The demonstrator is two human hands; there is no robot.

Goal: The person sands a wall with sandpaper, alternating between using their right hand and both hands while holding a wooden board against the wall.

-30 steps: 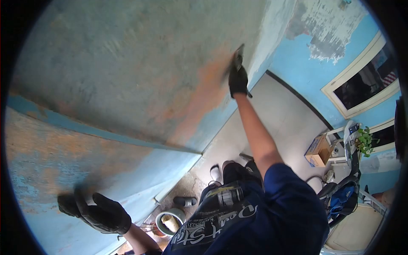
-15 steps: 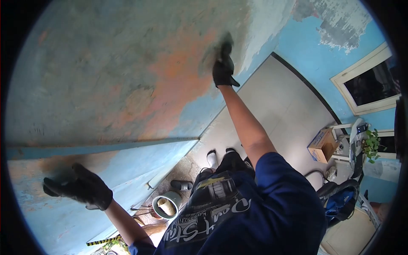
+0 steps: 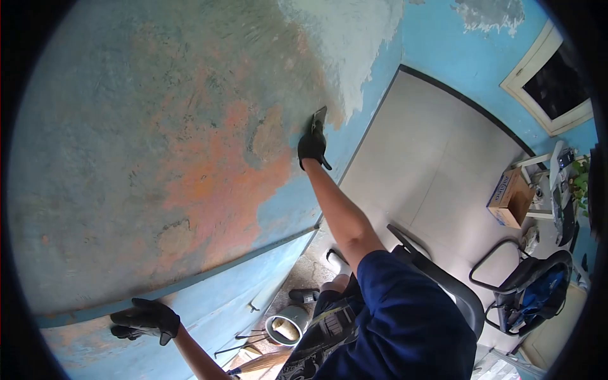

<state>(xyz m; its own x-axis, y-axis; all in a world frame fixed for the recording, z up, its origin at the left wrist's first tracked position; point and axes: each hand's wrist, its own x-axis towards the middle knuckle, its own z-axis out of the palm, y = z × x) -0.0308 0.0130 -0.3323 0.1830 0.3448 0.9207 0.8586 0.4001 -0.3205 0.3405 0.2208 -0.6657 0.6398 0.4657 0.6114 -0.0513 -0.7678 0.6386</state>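
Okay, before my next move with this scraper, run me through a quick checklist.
1. Hands covered: ok. The left hand and right hand both wear black gloves.
2. Grip on the scraper: ok. The right hand is closed round it.
3. Scraper flat on the wall: cannot tell. It is at the wall, but its contact is unclear.
4. Left hand braced: cannot tell. It is spread by the ledge; touch is unclear.
5. Floor by the feet clear: not ok. A slipper and a bucket are close by.
6. Wall evenly finished: not ok. Orange, grey and blue patches show.
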